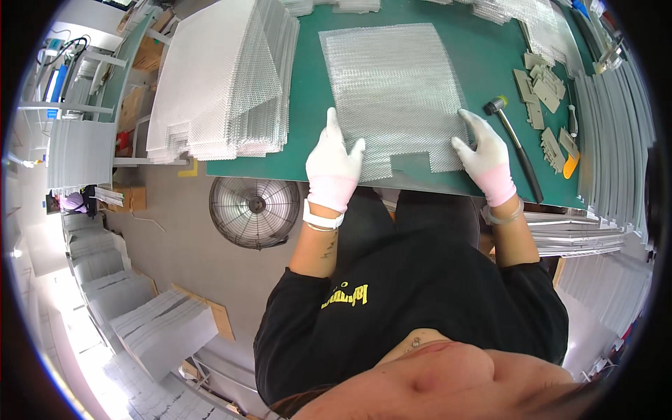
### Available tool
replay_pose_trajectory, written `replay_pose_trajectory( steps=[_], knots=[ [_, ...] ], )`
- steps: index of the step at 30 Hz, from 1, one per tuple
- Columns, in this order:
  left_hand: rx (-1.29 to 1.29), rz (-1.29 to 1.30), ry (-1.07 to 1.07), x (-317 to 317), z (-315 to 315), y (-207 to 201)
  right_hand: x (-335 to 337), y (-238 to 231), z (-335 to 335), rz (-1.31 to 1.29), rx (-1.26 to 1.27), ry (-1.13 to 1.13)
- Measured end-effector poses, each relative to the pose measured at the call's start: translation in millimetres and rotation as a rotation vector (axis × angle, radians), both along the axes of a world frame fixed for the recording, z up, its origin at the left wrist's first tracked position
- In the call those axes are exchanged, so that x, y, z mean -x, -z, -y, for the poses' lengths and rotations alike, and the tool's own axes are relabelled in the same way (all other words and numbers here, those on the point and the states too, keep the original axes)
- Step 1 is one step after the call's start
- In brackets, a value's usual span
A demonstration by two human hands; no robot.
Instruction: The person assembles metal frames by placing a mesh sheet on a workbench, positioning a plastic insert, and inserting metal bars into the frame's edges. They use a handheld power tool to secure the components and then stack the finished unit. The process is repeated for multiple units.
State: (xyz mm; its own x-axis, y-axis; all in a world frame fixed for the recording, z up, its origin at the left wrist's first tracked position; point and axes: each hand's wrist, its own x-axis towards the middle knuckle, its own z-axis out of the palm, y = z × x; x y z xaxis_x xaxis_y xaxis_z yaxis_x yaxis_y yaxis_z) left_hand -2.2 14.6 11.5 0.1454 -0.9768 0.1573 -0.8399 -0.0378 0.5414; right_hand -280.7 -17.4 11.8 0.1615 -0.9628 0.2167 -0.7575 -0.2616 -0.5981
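A silvery expanded-metal mesh sheet (pixel 395 91) lies on the green tabletop in front of me, with a rectangular notch in its near edge. My left hand (pixel 334 159), in a white glove with a pink cuff, rests at the sheet's near left corner; its index finger is stretched along the side and the thumb stands apart. At the right side, my right hand (pixel 485 152), gloved the same way, touches the sheet's edge with fingers extended and thumb spread. Neither hand is closed round the mesh. The undersides of both hands are hidden.
A tall stack of mesh sheets (pixel 203 77) stands left on the green table (pixel 308 70). A black-handled mallet (pixel 514 140) lies right, near several beige flat plates (pixel 546 87), a screwdriver (pixel 572 120) and a yellow-handled cutter (pixel 570 166). A floor fan (pixel 255 210) stands below the table's front edge.
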Motion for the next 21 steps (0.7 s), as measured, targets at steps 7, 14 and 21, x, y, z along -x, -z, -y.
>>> replay_pose_trajectory(
  steps=[7,14,21],
  knots=[
    [-0.123,0.063,-0.028,-1,7,12,-4,19,-2,-0.106,0.061,0.004],
    [-0.131,0.082,-0.033,-5,7,15,-5,19,0,-0.192,0.013,0.011],
    [-0.184,0.088,-0.012,-7,11,16,-2,22,-5,-0.198,0.060,0.018]
  ],
)
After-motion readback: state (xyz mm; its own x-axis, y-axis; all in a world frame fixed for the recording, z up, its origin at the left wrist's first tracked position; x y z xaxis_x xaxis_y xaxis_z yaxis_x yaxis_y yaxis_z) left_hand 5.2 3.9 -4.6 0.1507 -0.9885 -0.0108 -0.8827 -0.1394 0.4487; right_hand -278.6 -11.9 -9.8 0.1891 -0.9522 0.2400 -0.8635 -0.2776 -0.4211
